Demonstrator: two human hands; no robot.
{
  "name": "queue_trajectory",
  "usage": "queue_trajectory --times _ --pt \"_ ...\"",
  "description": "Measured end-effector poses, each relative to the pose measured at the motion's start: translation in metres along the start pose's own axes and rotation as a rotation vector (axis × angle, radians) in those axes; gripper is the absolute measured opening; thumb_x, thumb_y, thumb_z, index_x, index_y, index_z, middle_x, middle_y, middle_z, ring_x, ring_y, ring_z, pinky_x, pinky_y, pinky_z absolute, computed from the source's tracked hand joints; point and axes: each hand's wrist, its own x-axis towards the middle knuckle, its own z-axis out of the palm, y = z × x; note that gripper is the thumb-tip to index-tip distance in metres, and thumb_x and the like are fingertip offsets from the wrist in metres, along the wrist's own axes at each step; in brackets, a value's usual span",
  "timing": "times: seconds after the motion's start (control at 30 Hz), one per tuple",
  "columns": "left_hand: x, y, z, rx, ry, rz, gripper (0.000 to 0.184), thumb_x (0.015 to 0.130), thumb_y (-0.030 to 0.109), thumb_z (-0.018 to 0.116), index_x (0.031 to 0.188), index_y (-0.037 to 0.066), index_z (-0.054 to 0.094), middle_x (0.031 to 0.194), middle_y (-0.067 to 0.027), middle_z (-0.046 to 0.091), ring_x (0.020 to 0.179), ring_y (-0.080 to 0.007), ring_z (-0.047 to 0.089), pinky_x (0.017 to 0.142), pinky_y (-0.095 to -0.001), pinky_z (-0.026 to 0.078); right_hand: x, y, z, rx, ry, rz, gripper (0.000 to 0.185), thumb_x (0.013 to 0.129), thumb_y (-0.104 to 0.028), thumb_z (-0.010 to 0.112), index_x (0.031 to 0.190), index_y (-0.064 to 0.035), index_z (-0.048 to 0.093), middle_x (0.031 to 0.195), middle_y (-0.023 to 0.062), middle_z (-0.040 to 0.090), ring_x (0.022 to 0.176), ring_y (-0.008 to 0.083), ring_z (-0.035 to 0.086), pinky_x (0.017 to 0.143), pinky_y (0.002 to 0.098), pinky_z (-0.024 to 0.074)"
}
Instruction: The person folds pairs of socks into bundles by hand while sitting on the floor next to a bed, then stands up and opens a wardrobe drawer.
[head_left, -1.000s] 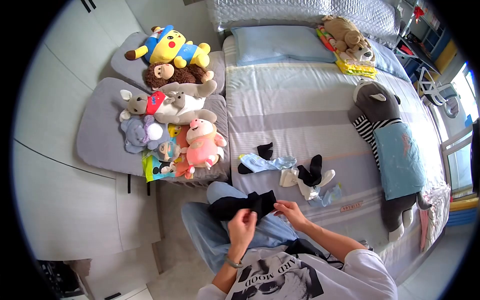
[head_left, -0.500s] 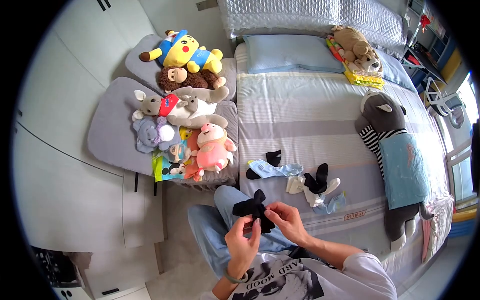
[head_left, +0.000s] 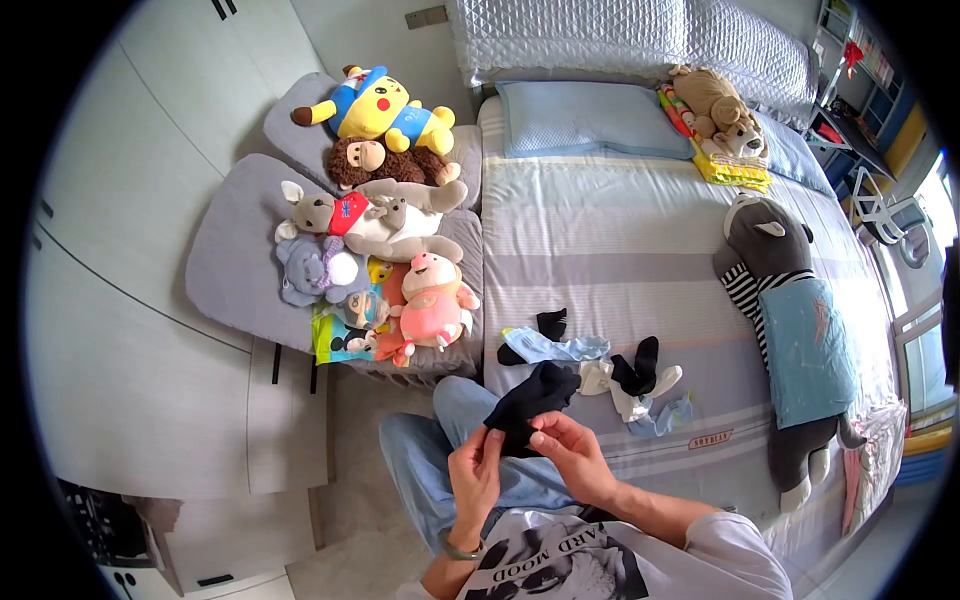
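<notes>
Above my lap, a black sock [head_left: 535, 395] is stretched between my two hands, its foot part pointing up and to the right. My left hand [head_left: 474, 472] pinches its lower left edge, fingers closed. At its lower right edge my right hand [head_left: 575, 455] grips the fabric between thumb and fingers. Just beyond, on the bed, lie a light blue sock [head_left: 560, 347], a small black sock [head_left: 552, 322], a black pair [head_left: 635, 367], white socks [head_left: 628, 402] and another light blue sock [head_left: 672, 415].
Plush toys [head_left: 390, 220] crowd the grey cushioned seat [head_left: 230, 250] on the left. A large grey plush [head_left: 790, 300] lies along the bed's right side. A pillow [head_left: 595, 120] and a plush dog [head_left: 715, 105] are at the head end.
The black sock, bunched half a second ago, is now spread out and points up to the right. Both hands have shifted their hold on it. The view has moved slightly.
</notes>
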Motion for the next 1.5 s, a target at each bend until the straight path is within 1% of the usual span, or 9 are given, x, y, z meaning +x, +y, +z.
queue_trajectory --times 0.37,0.57,0.63,0.8,1.03,1.13,1.17,1.23,1.5 --pt "0.0 -0.031 0.001 -1.265 -0.626 -0.603 0.036 0.096 0.03 0.048 0.115 0.001 0.057 0.115 -0.0054 0.062 0.109 -0.017 0.058 0.095 -0.0299 0.044 0.02 -0.013 -0.044 0.363 0.071 0.371 0.02 0.091 -0.022 0.055 0.105 -0.0076 0.058 0.096 -0.0008 0.06 0.091 0.0101 0.058 0.082 0.0292 0.0466" --pt "0.02 -0.039 0.012 -0.148 -0.364 0.027 0.027 0.1 0.028 0.044 0.103 0.005 0.058 0.093 0.0007 0.059 0.084 -0.0057 0.054 0.075 -0.0208 0.044 0.017 -0.013 -0.047 0.338 -0.109 0.378 0.018 0.092 -0.02 0.055 0.104 -0.0073 0.056 0.094 -0.0014 0.058 0.087 0.0099 0.058 0.077 0.025 0.0465" --pt "0.011 -0.042 0.012 -0.64 -0.396 -0.458 0.026 0.101 0.028 0.042 0.091 0.007 0.056 0.082 0.0039 0.051 0.074 -0.0019 0.046 0.066 -0.0195 0.04 0.017 -0.008 -0.056 0.375 -0.188 0.402 0.018 0.092 -0.019 0.055 0.104 -0.0062 0.056 0.096 0.0002 0.059 0.09 0.0109 0.058 0.079 0.0252 0.0469" --pt "0.007 -0.084 0.022 -0.538 -0.385 -0.385 0.026 0.099 0.031 0.045 0.089 0.01 0.057 0.08 0.0053 0.051 0.071 -0.0008 0.046 0.063 -0.0186 0.039 0.007 -0.002 -0.084 0.206 -0.101 0.371 0.015 0.094 -0.019 0.053 0.104 -0.0083 0.056 0.092 -0.0042 0.058 0.085 0.0063 0.057 0.074 0.0223 0.0449" --pt "-0.001 -0.093 0.072 -0.786 -0.5 -0.904 0.031 0.095 0.036 0.053 0.101 0.007 0.06 0.086 0.0003 0.06 0.074 -0.0086 0.055 0.064 -0.0287 0.045 0.018 0.024 -0.138 -0.444 -0.051 0.474 0.022 0.094 -0.024 0.055 0.108 -0.0076 0.056 0.089 -0.0052 0.055 0.075 0.0035 0.052 0.061 0.0221 0.0421" --pt "0.023 -0.122 0.08 0.272 -0.526 0.318 0.025 0.085 0.021 0.066 0.097 0.0 0.061 0.084 -0.0082 0.056 0.073 -0.0227 0.053 0.066 -0.0335 0.044 0.044 0.035 -0.162 -1.358 0.292 -0.158 0.022 0.084 -0.016 0.059 0.105 -0.0073 0.059 0.095 0.0008 0.058 0.089 0.0162 0.051 0.073 0.0291 0.0409" --pt "0.025 -0.122 0.081 0.274 -0.516 0.325 0.025 0.085 0.021 0.066 0.097 0.0 0.061 0.084 -0.0082 0.056 0.073 -0.0227 0.053 0.066 -0.0335 0.044 0.057 0.04 -0.171 -1.778 0.466 -0.534 0.024 0.08 -0.012 0.062 0.103 -0.0071 0.061 0.098 0.0037 0.059 0.096 0.0225 0.05 0.079 0.0325 0.0404" --pt "0.025 -0.122 0.08 0.508 -0.431 0.59 0.018 0.077 0.014 0.071 0.087 0.0 0.064 0.086 -0.0107 0.053 0.082 -0.0269 0.051 0.072 -0.0345 0.044 0.073 0.052 -0.203 -1.902 0.43 -0.517 0.027 0.075 -0.01 0.062 0.103 -0.0075 0.062 0.099 0.0053 0.059 0.1 0.0267 0.047 0.083 0.0358 0.0371" --pt "0.029 -0.052 0.057 0.166 -0.357 0.139 0.014 0.078 0.01 0.071 0.09 0.004 0.068 0.106 -0.0084 0.058 0.098 -0.0245 0.054 0.082 -0.0317 0.045 0.063 -0.016 -0.149 -1.465 0.329 -0.664 0.025 0.07 -0.01 0.07 0.095 -0.0075 0.065 0.098 0.0051 0.063 0.102 0.0252 0.05 0.09 0.0418 0.0299"
